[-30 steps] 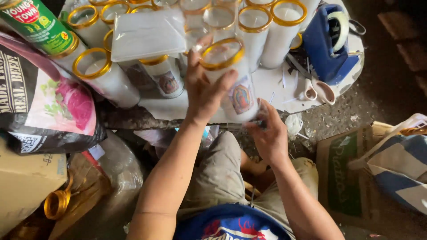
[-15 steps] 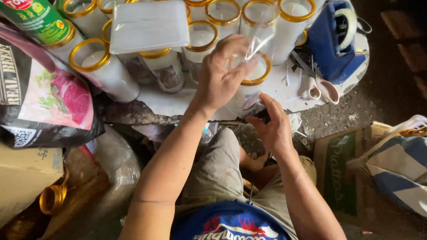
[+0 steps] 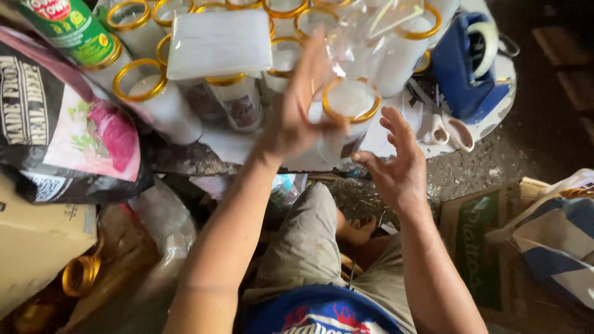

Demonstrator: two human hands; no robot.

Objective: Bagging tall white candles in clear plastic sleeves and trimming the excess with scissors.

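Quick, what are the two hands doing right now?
Left hand: fingers spread, touching the gold-rimmed candle jar; a closed grip cannot be told.
Right hand: open, holding nothing, beside the jar.

white candle jars [image 3: 346, 114] with gold rims crowd a pale desk [image 3: 235, 145]. a clear plastic wrap [image 3: 371, 37] glints over one jar. a blue tape dispenser [image 3: 461, 65] holds a pale roll. a green can [image 3: 65, 28] carries a red and yellow label. a black bag [image 3: 68, 136] shows a pink and green picture (white lettering too). grey shorts [image 3: 303, 247], a blue shirt [image 3: 322, 312] with red print, brown cardboard box [image 3: 37, 247].
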